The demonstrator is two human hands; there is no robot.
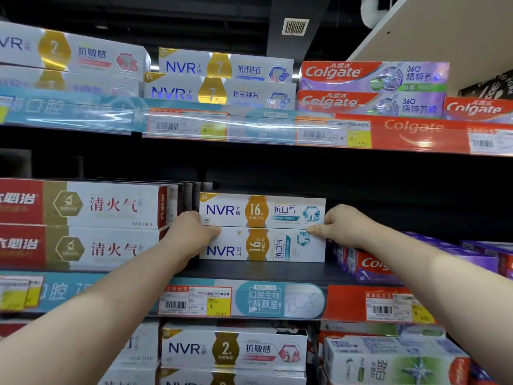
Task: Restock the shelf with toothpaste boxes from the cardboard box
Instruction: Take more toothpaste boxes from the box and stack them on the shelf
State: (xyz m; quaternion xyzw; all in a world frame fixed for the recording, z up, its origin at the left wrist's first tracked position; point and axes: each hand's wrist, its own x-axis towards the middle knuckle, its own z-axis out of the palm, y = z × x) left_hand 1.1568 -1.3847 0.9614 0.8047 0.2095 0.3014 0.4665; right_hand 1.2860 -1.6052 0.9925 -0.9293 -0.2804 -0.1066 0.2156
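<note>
Two white NVR "16" toothpaste boxes sit stacked on the middle shelf: the upper box lies level and the lower box stands right under it. My left hand grips the stack's left end, with the thumb across the lower box's front. My right hand grips the right end, with the thumb on the seam between the two boxes. The cardboard box is out of view.
Red-and-white toothpaste boxes crowd the shelf to the left of the stack. Colgate boxes lie to its right. The upper shelf holds NVR and Colgate boxes, and the lower shelf holds more NVR boxes. A dark gap shows above the stack.
</note>
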